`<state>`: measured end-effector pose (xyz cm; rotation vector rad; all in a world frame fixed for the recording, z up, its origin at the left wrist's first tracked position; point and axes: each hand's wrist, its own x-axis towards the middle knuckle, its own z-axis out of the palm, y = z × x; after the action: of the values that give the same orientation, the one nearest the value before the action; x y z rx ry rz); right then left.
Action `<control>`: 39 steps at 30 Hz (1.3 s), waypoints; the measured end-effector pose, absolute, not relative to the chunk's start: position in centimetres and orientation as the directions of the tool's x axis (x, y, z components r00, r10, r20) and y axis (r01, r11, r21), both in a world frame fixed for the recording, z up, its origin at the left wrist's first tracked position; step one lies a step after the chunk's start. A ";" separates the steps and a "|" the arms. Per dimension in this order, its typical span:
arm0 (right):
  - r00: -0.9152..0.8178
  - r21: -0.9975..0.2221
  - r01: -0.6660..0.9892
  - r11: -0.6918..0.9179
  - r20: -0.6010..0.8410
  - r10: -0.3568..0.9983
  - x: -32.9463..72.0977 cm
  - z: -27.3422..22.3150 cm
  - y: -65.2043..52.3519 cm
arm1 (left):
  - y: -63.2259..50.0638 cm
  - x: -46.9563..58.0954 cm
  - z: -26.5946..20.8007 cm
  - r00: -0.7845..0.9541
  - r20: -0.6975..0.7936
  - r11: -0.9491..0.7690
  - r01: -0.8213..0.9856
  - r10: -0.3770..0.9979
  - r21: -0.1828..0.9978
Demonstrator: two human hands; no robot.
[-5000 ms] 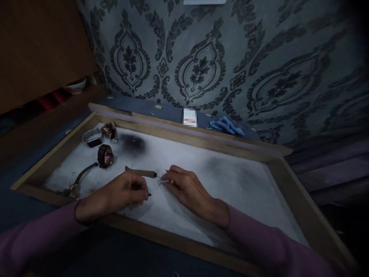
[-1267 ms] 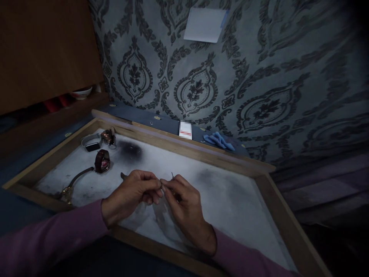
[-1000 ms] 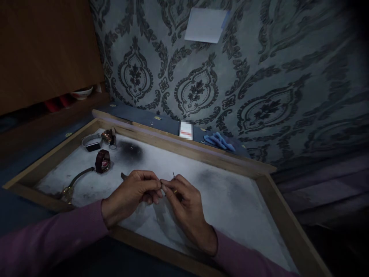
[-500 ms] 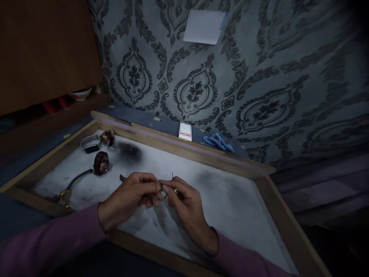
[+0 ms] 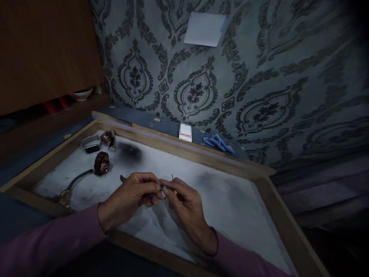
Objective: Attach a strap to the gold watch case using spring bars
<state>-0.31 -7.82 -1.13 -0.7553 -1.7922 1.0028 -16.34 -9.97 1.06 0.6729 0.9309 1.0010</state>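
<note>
My left hand [image 5: 140, 190] is closed in a pinch over the middle of the wooden tray [image 5: 271, 207]. The dark tip of a strap [image 5: 123, 178] sticks out behind it, probably a watch strap. My right hand [image 5: 186, 206] is pinched fingertip to fingertip against the left, on a small piece between them that I cannot make out. A thin dark rod [image 5: 172, 177] shows above and below the right fingers, with something gold [image 5: 175, 191] beside it. To the left lie a brown-strapped watch [image 5: 102, 164] and a gold watch [image 5: 65, 197] with a dark strap.
A grey-banded smartwatch [image 5: 92, 144] and another watch [image 5: 108, 138] lie in the tray's far left corner. Behind the tray are a small white box [image 5: 185, 132] and a blue cloth [image 5: 218, 142]. A wooden cabinet [image 5: 49, 50] stands at left, a patterned wall at the back.
The right fingertips have shifted very slightly around the small piece, and a bit more of it shows. Otherwise both hands and the watches stay in place.
</note>
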 end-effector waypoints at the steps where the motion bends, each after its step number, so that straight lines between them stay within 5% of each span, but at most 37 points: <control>1: -0.393 -0.876 0.072 0.476 0.414 0.821 -0.3 -1.1 -7.8 | -9.9 -16.3 1.1 0.236 -0.333 0.404 -0.400 0.913 0.822; 15: -0.401 -0.892 0.062 0.447 0.388 0.830 -0.1 -1.0 -7.6 | -9.9 -16.5 1.0 0.243 -0.352 0.423 -0.384 0.904 0.821; 26: -0.403 -0.995 -0.088 -0.053 -0.013 0.915 -0.5 -1.1 -7.3 | -9.9 -16.4 1.1 0.214 -0.334 0.388 -0.315 0.918 0.866; 39: -0.502 -0.967 -0.091 -0.240 -0.163 0.849 0.2 -0.3 -6.6 | -10.1 -16.5 1.2 0.265 -0.327 0.404 -0.328 0.907 0.854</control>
<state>0.18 -6.55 -0.33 -0.9576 -1.3446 1.8145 -16.47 -10.10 1.22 0.7465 0.9475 0.9482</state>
